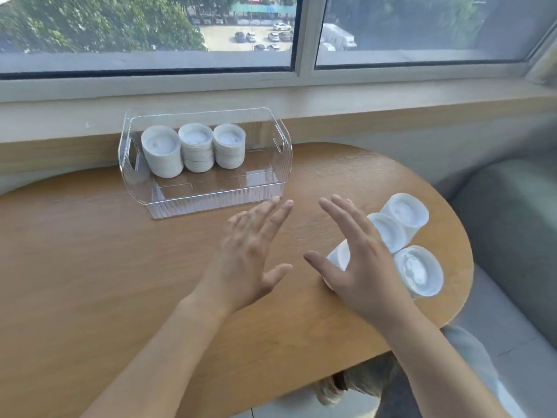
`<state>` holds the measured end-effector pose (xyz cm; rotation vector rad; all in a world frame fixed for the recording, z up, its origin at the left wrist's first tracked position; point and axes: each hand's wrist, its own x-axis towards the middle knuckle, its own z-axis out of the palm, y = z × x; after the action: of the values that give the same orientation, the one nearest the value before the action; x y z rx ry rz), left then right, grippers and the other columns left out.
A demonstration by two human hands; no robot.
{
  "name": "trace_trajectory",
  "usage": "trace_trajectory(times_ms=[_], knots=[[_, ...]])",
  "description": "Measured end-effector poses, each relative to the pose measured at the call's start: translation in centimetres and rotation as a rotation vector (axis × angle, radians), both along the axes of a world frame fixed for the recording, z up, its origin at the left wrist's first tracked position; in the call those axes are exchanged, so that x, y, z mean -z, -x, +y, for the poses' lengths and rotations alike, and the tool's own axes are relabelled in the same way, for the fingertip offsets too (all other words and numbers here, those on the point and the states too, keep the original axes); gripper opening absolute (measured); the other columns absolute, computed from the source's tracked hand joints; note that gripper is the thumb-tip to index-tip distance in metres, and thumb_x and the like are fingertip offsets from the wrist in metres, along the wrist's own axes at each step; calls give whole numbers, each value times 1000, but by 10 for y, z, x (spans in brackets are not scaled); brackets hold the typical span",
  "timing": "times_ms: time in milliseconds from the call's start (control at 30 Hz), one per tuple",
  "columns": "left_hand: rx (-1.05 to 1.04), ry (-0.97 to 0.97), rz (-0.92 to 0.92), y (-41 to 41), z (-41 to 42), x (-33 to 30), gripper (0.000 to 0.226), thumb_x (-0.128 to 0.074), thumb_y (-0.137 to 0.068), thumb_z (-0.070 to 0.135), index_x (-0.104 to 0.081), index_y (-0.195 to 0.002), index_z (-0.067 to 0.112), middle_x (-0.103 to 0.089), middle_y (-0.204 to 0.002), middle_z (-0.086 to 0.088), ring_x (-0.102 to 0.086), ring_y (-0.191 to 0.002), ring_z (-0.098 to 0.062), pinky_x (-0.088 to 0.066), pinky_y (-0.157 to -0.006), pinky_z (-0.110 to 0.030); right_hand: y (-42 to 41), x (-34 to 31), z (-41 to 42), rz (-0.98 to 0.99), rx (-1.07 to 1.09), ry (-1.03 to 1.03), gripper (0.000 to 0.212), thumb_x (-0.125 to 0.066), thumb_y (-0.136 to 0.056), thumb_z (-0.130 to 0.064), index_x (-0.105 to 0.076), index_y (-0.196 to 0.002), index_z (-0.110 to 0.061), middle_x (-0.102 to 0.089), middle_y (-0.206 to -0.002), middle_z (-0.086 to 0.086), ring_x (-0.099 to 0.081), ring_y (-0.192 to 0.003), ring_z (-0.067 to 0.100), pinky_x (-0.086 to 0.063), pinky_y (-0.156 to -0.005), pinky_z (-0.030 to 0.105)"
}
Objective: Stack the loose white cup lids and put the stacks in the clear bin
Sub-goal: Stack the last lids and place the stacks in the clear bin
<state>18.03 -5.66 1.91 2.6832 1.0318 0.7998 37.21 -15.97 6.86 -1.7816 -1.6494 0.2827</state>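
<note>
Loose lids [405, 233] lie at right of frame on the wooden worktop [90, 251], just beyond and partly under the right hand [358, 267]. Clear bin [156, 203] sits upper centre-left w/ three lid stacks [194, 149] along its back wall. Left hand [250, 254] hovers centre, near the bin's front. Both hands flat, fingers spread, holding nothing.

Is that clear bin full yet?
No. The clear bin holds three lid stacks along its back wall; its front half is bare.
</note>
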Motion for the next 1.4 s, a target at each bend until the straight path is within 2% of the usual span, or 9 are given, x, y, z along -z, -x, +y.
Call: trace_trajectory(times_ms=[267,400,500,733,833,967,1133,1267,1400], knots=[[138,243,-52,-60,-36,41,116,-83,-75,59,-14,-165,39,-26,-170,6,-26,-156,-13,-31,-121,-52,-32,15,-53,79,53,17,76,-79,-91,-40,-41,-157,-40,-37,-163,-19,-21,-155,-3,-30,-125,38],[143,325,-142,-87,-45,60,114,-85,-75,55,-17,-164,38,-31,-167,13,-32,-153,-9,-39,-115,-53,-44,20,-65,82,67,17,77,-80,-90,-38,-40,-156,-42,-37,-163,-21,-23,-154,-3,-27,-124,27],[130,371,-232,-99,-48,66,109,-76,-76,56,-19,-165,30,-36,-163,14,-41,-148,-9,-42,-114,-45,-49,22,-69,87,72,25,76,-79,-90,-40,-38,-154,-47,-34,-164,-23,-23,-153,-4,-24,-120,20],[100,413,-289,-107,-46,76,112,-78,-75,48,-17,-166,26,-42,-160,12,-50,-139,-12,-50,-109,-44,-55,26,-70,107,79,21,75,-79,-91,-39,-40,-155,-45,-35,-163,-24,-25,-154,-2,-31,-123,33],[112,427,-324,-101,-41,76,111,-79,-76,45,-17,-166,27,-32,-161,25,-47,-143,-11,-47,-112,-42,-51,26,-66,112,68,13,73,-79,-91,-38,-43,-154,-43,-37,-162,-24,-26,-154,-1,-32,-123,33],[54,459,-332,-81,-30,76,114,-83,-75,45,-16,-166,30,-43,-160,11,-50,-141,-14,-47,-113,-44,-38,26,-56,139,3,3,72,-79,-92,-35,-44,-154,-40,-39,-160,-25,-31,-153,4,-32,-124,30],[-47,456,-325,-39,-14,80,121,-93,-74,27,-14,-166,34,-47,-155,11,-56,-132,-12,-50,-108,-39,-17,35,-36,163,-76,38,72,-77,-93,-38,-41,-155,-42,-37,-161,-22,-29,-152,-2,-24,-120,14],[-126,487,-321,-5,-6,76,119,-91,-77,32,-11,-163,46,-47,-154,18,-54,-128,-7,-45,-101,-28,0,51,-13,179,-127,68,75,-78,-93,-36,-38,-157,-40,-36,-161,-23,-28,-151,-5,-19,-118,8],[-161,508,-349,25,2,75,119,-92,-76,35,-10,-162,51,-48,-155,16,-56,-133,-14,-49,-109,-44,19,69,11,219,-175,80,80,-79,-92,-31,-36,-160,-33,-38,-160,-24,-27,-151,-5,-21,-120,11]])
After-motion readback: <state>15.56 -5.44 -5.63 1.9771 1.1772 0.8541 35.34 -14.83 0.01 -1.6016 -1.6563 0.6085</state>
